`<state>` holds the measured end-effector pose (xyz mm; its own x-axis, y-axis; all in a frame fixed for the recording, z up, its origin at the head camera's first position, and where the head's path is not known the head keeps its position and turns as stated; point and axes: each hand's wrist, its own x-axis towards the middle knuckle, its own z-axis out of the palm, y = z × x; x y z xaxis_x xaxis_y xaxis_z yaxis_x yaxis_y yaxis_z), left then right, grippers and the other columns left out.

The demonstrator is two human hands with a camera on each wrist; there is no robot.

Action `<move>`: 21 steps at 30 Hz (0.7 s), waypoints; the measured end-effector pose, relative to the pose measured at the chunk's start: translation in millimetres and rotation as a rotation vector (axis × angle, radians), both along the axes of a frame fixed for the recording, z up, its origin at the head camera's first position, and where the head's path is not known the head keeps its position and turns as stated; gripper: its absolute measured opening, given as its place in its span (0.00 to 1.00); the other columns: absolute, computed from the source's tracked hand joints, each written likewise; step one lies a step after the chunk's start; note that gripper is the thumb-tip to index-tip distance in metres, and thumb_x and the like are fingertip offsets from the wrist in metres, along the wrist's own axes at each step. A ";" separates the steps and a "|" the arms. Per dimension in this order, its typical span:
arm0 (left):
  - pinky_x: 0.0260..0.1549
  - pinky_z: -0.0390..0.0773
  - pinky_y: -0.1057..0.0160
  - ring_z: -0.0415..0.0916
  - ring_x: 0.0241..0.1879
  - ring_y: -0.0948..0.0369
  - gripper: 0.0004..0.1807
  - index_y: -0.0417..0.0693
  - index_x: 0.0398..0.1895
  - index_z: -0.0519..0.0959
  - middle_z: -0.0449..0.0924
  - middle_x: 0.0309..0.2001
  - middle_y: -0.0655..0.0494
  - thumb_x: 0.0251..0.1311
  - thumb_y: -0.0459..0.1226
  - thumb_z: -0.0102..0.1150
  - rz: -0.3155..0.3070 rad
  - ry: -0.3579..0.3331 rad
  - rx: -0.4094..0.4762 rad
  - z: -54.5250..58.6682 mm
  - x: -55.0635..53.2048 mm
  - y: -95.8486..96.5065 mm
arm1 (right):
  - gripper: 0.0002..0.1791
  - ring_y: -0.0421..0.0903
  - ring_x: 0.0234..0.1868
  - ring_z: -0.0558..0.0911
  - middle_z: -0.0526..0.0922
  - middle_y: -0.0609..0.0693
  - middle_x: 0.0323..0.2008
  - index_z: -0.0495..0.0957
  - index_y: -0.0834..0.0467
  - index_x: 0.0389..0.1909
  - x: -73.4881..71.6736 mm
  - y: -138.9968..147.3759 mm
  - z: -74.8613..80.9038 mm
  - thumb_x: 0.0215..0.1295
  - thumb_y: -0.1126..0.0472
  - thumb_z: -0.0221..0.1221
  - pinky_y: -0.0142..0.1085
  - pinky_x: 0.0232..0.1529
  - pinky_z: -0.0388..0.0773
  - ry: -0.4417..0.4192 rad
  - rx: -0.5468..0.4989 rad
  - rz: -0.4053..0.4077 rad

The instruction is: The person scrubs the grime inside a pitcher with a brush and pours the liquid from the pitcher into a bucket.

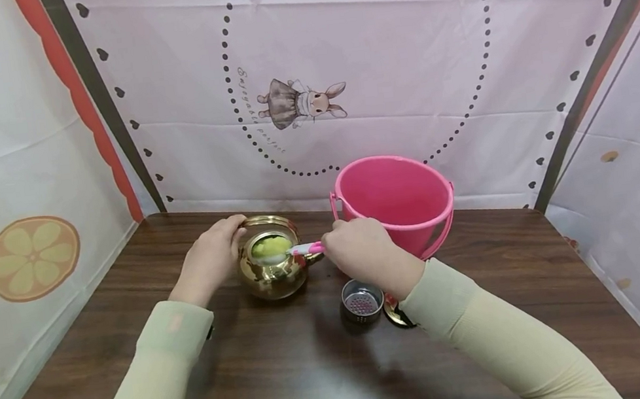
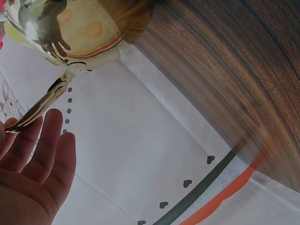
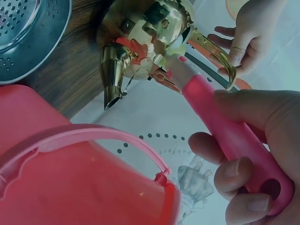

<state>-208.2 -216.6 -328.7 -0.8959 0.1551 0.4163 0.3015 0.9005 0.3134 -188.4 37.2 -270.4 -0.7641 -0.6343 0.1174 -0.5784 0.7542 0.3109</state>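
A shiny gold teapot [image 1: 273, 286] without its lid on stands on the table. My left hand [image 1: 208, 257] holds its arched handle [image 2: 44, 101] by the thumb and fingers. In my right hand [image 1: 366, 253] I grip the pink handle of a sponge brush [image 3: 220, 122], fingers wrapped round it. The brush's yellow-green head [image 1: 275, 247] is down inside the pot's round mouth, partly hidden by the rim. The spout [image 3: 112, 70] points toward the right-hand side. Below my right hand sits a metal strainer basket [image 1: 362, 301], with the gold lid [image 1: 397, 312] beside it, partly covered by my sleeve.
A pink bucket [image 1: 401, 235] with its handle [image 3: 108, 133] hanging down stands behind my right hand, close to the back wall. Printed cloth [image 1: 400, 72] hangs round the back and sides of the dark wooden table [image 1: 292, 374].
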 end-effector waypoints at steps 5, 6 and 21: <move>0.43 0.76 0.41 0.77 0.49 0.41 0.15 0.42 0.56 0.72 0.77 0.51 0.41 0.72 0.37 0.43 -0.004 0.003 0.003 -0.4 0.0 0.5 | 0.09 0.45 0.22 0.75 0.79 0.49 0.25 0.84 0.51 0.39 -1.0 0.2 -2.6 0.57 0.56 0.65 0.37 0.18 0.77 0.023 -0.002 -0.001; 0.43 0.76 0.41 0.77 0.48 0.41 0.15 0.42 0.56 0.72 0.77 0.50 0.41 0.72 0.37 0.43 -0.004 0.007 0.003 -0.2 -0.1 0.6 | 0.09 0.45 0.22 0.75 0.79 0.49 0.25 0.84 0.51 0.39 -1.3 0.2 -2.8 0.57 0.56 0.65 0.37 0.18 0.77 0.029 -0.003 0.001; 0.44 0.76 0.40 0.76 0.49 0.40 0.15 0.42 0.56 0.71 0.77 0.51 0.41 0.72 0.37 0.43 0.000 0.010 0.014 -3.2 -1.0 -0.9 | 0.05 0.45 0.21 0.77 0.79 0.49 0.22 0.84 0.51 0.34 1.3 3.1 -17.9 0.59 0.61 0.61 0.38 0.17 0.77 0.145 -0.064 0.066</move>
<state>-209.2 -217.5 -331.9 -0.8918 0.1487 0.4273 0.3042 0.8962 0.3231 -187.1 40.3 -288.3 -0.6933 -0.6701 0.2652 -0.5797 0.7371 0.3471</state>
